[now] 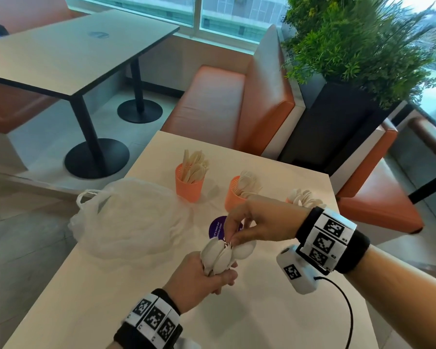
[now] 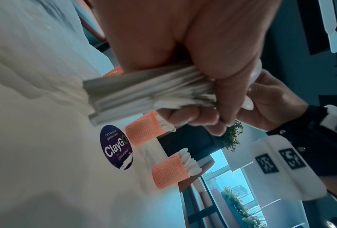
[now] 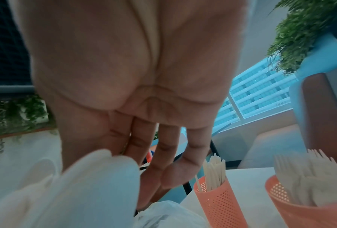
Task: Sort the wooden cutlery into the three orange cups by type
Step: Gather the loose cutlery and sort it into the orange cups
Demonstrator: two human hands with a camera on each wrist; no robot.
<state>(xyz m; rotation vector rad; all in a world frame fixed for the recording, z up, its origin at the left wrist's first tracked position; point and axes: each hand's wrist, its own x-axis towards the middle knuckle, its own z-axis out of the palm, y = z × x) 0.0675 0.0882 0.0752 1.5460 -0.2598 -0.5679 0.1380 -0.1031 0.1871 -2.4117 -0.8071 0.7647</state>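
Observation:
My left hand (image 1: 204, 278) grips a bundle of wooden spoons (image 1: 218, 255) by the handles, bowls up, above the near table. My right hand (image 1: 233, 235) comes down from the right and pinches the bowl of one spoon at the top of the bundle. In the left wrist view the handles (image 2: 144, 92) fan out below my fist. Three orange cups stand behind. The left cup (image 1: 189, 188) holds knives, the middle cup (image 1: 232, 199) holds forks, and the right cup (image 1: 288, 199), mostly hidden by my right wrist, holds spoons.
A crumpled clear plastic bag (image 1: 129, 217) lies on the left of the pale table (image 1: 262, 311). A round purple sticker (image 1: 218, 229) sits under my hands. An orange bench (image 1: 224, 104) and a planter (image 1: 358, 46) stand beyond the far edge.

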